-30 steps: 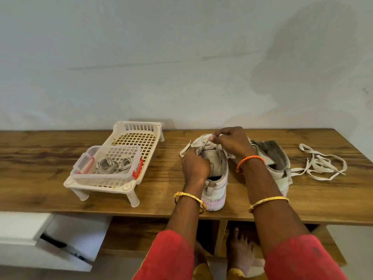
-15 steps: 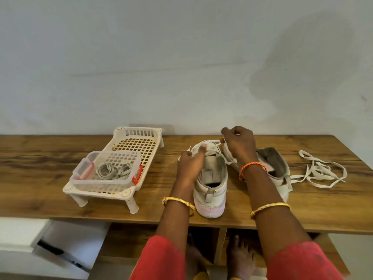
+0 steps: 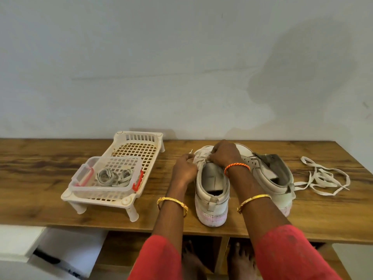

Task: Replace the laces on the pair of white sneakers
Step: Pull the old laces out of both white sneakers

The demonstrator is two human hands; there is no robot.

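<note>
On a wooden table (image 3: 50, 178), left hand (image 3: 184, 168) pinches the lace (image 3: 198, 156) beside the near sneaker (image 3: 212, 190); its heel points toward the person; right hand (image 3: 224, 156), curled, pinches lace over the tongue.

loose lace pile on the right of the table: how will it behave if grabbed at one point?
Probably floppy: the loose lace lies flat in tangled loops, so one strand would trail the rest. Likely light, thin flat tape. It may snag, since one end runs to the right sneaker.
</note>
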